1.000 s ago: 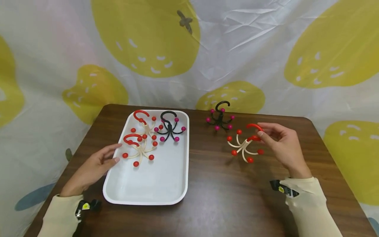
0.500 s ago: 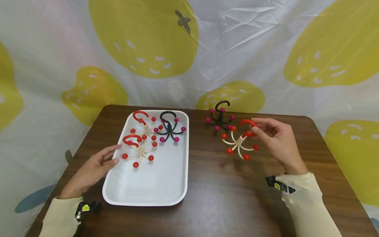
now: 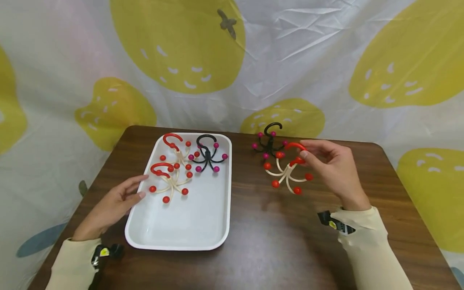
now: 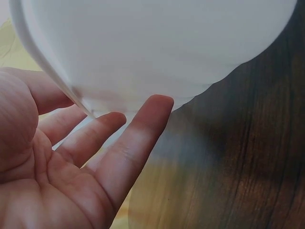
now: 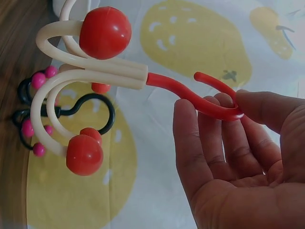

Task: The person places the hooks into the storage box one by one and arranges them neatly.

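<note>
My right hand [image 3: 331, 169] pinches the red hook of a multi-hook hanger [image 3: 287, 174], which hangs tilted above the table. Its cream arms curve back and end in red balls; the right wrist view shows the thumb and fingertips on its hook [image 5: 214, 109]. My left hand [image 3: 114, 207] holds the left rim of a white tray [image 3: 229, 193]. In the left wrist view its fingers [image 4: 143, 133] lie under the tray's outer side. Inside the tray lie two red-and-cream hangers, one farther back [image 3: 179, 155] and one nearer [image 3: 172, 183], with a black hanger [image 3: 208, 157] beside them.
Another black hanger [image 3: 269, 147] with magenta balls stands on the dark wooden table [image 3: 268, 241], behind the held one. A fabric sheet [image 3: 275, 60] printed with yellow fruit hangs behind the table.
My right hand has moved left and slightly away from me, carrying the red-and-cream hanger closer to the tray. The left hand and the tray have stayed in place.
</note>
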`<state>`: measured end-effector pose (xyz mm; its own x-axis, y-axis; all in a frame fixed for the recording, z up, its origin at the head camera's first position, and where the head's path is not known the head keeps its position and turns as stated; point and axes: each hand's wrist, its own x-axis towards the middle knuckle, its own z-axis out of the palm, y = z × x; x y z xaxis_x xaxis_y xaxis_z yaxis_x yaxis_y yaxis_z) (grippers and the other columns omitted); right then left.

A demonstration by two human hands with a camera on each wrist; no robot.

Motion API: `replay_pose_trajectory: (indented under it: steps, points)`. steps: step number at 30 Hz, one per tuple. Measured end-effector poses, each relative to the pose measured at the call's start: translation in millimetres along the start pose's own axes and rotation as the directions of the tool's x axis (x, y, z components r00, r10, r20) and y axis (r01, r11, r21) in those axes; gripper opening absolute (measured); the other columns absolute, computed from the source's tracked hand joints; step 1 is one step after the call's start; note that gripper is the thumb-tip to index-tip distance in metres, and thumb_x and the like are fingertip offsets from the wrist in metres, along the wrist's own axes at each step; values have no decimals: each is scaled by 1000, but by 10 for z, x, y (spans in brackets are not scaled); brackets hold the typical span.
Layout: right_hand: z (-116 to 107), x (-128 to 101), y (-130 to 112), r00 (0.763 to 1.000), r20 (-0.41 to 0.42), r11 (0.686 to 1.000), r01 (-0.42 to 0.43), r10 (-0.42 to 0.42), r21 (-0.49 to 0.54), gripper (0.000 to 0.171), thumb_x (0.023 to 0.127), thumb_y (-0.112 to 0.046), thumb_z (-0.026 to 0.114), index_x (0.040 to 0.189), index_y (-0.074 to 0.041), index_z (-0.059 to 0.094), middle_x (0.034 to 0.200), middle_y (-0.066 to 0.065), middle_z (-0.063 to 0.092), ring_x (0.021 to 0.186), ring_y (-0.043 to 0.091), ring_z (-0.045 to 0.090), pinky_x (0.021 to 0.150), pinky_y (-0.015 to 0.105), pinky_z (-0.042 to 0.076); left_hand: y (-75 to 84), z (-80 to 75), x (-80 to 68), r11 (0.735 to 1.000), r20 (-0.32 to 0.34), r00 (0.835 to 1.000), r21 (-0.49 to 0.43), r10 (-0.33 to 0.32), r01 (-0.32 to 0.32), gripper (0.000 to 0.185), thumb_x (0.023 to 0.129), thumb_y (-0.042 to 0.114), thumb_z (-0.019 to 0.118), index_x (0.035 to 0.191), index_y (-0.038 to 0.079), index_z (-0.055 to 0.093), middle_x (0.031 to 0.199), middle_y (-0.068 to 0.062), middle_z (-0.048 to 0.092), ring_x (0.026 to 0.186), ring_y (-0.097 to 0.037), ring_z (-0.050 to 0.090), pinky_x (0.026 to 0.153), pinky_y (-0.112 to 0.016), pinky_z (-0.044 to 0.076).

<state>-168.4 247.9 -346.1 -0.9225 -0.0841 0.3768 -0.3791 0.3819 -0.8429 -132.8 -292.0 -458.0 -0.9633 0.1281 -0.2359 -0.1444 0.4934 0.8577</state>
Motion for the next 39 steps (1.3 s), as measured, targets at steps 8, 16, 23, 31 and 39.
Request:
replay_pose_trajectory:
  steps: [8, 16, 23, 31, 39]
  points:
    - [155, 54, -109, 999, 19, 999, 29, -30, 41, 27, 97, -8, 77, 123, 1, 76, 102, -5, 82, 88, 11, 79, 78, 21, 63, 16, -27, 8, 1000, 20, 999, -16, 26, -26, 64, 108, 21, 62, 166, 19, 35, 163, -27, 43, 121, -40, 69, 86, -45, 66]
    - [379, 127, -196, 998, 53, 993, 8, -14, 120, 26, 97, -9, 78, 121, -1, 77, 103, -7, 82, 88, 13, 79, 75, 23, 63, 13, -23, 20, 999, 23, 999, -25, 29, -28, 63, 108, 21, 63, 165, 18, 36, 163, -27, 44, 120, -40, 70, 86, -46, 66]
    - [592, 205, -266, 995, 100, 986, 9, -26, 166, 28, 96, -9, 78, 122, 2, 76, 106, -4, 83, 84, 15, 80, 76, 26, 64, -8, -24, 22, 1000, 16, 1000, -18, 18, -18, 64, 108, 24, 63, 165, 20, 36, 163, -26, 44, 122, -41, 69, 87, -46, 66]
    - [845, 254, -321, 990, 138, 970, -4, -31, 244, 26, 96, -3, 76, 122, 2, 76, 102, -3, 81, 83, 16, 79, 76, 33, 66, -17, -49, 23, 999, 18, 1000, -33, 11, -10, 63, 108, 22, 62, 166, 18, 35, 163, -27, 43, 121, -39, 69, 86, -44, 66]
    - [1094, 286, -438, 977, 209, 986, 10, -44, 165, 26, 97, -12, 78, 122, -5, 78, 111, 14, 80, 87, 18, 78, 78, 28, 65, -30, -19, 16, 998, 16, 1000, -64, 13, -12, 63, 108, 20, 62, 165, 18, 36, 164, -27, 42, 121, -40, 69, 85, -46, 66]
